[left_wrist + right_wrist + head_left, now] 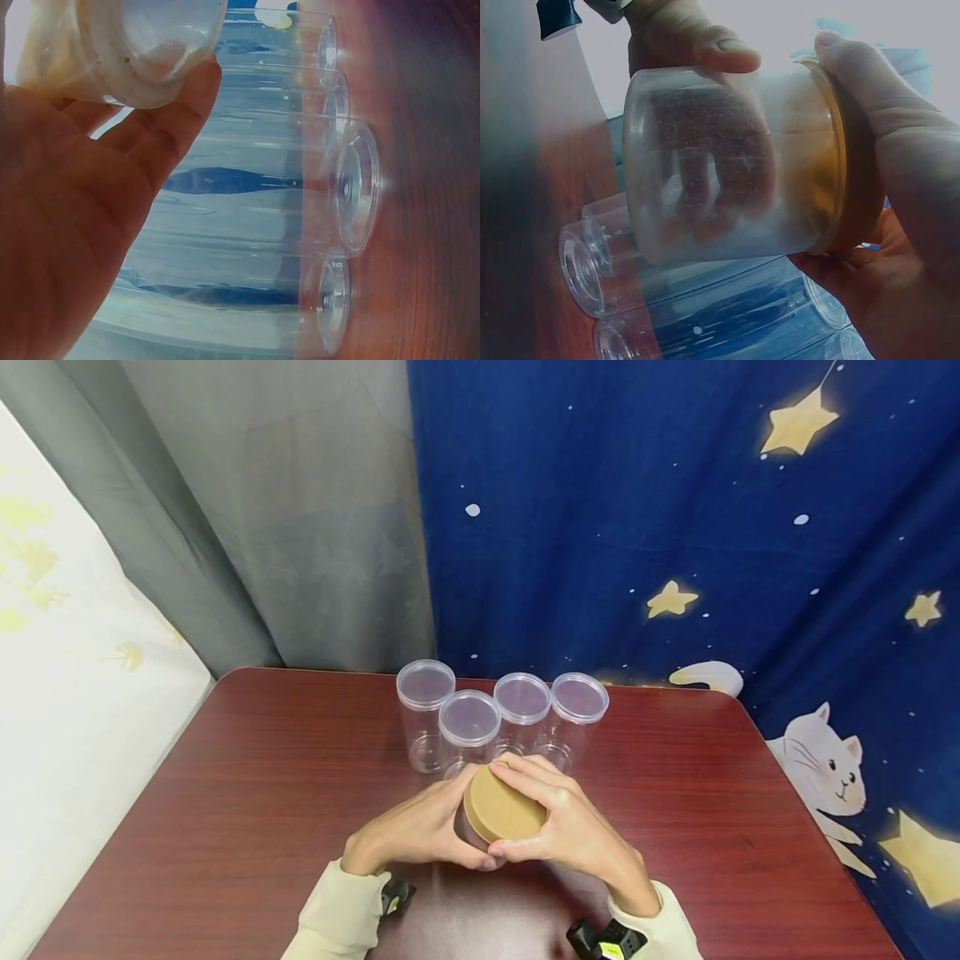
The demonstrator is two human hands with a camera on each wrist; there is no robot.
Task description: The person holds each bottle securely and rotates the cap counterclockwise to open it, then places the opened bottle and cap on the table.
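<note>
A short, cloudy plastic jar (705, 161) with a mustard-yellow lid (506, 806) is held above the table between both hands. My left hand (427, 822) grips the jar's body, its fingers showing through the wall in the right wrist view. Around the lid curl the thumb and fingers of my right hand (566, 822). The lid sits on the jar; whether it is loose or tight I cannot tell. Just beyond the hands stand several tall clear jars with clear lids, the nearest jar (469, 718) partly hidden by the hands.
The clear jars stand close together near the back edge of the dark red wooden table (285, 760). Behind the table hang a grey curtain (300, 510) and a blue star-patterned curtain (600, 510). White patterned cloth (67, 652) lies along the left side.
</note>
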